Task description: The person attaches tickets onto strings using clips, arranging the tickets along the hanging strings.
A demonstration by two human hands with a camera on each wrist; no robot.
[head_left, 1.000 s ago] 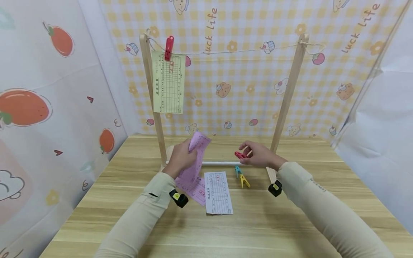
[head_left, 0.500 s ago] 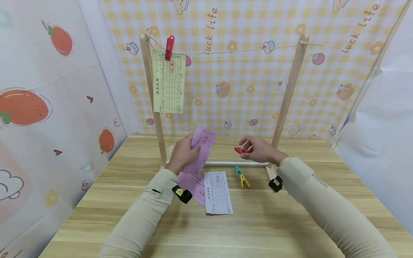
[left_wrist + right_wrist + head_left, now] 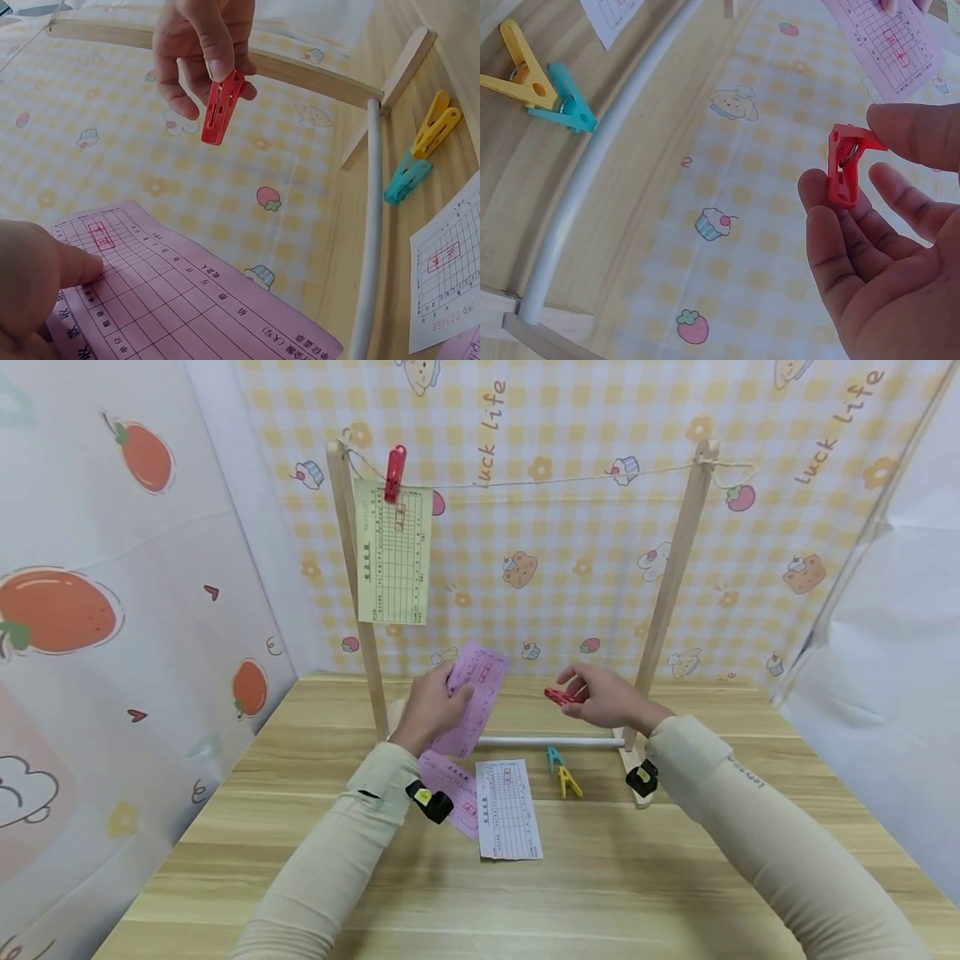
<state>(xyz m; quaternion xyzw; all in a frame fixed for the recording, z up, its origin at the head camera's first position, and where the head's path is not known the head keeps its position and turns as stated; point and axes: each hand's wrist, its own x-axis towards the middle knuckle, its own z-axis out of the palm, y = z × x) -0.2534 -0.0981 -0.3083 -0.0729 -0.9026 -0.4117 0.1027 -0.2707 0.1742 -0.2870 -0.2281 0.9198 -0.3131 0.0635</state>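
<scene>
My left hand (image 3: 433, 708) pinches a pink receipt slip (image 3: 477, 697) between thumb and fingers, held up off the table; the thumb lies on its printed face in the left wrist view. To the right, my right hand (image 3: 603, 697) holds a red clothespin (image 3: 845, 166) between thumb and fingers, apart from the slip. Below lie a second pink slip (image 3: 455, 793), partly covered, and a white receipt slip (image 3: 508, 810). Beside them a teal clothespin (image 3: 554, 758) and a yellow clothespin (image 3: 568, 782) touch on the table.
A wooden frame (image 3: 678, 560) stands at the back with a string (image 3: 555, 480) across its top and a white rod (image 3: 551, 742) low down. From the string's left end hangs a yellow-green slip (image 3: 393, 564) under another red clothespin (image 3: 394, 474).
My left hand has raised the pink slip up and slightly right, with more of its face showing. My right hand has risen a little with the red clothespin.
</scene>
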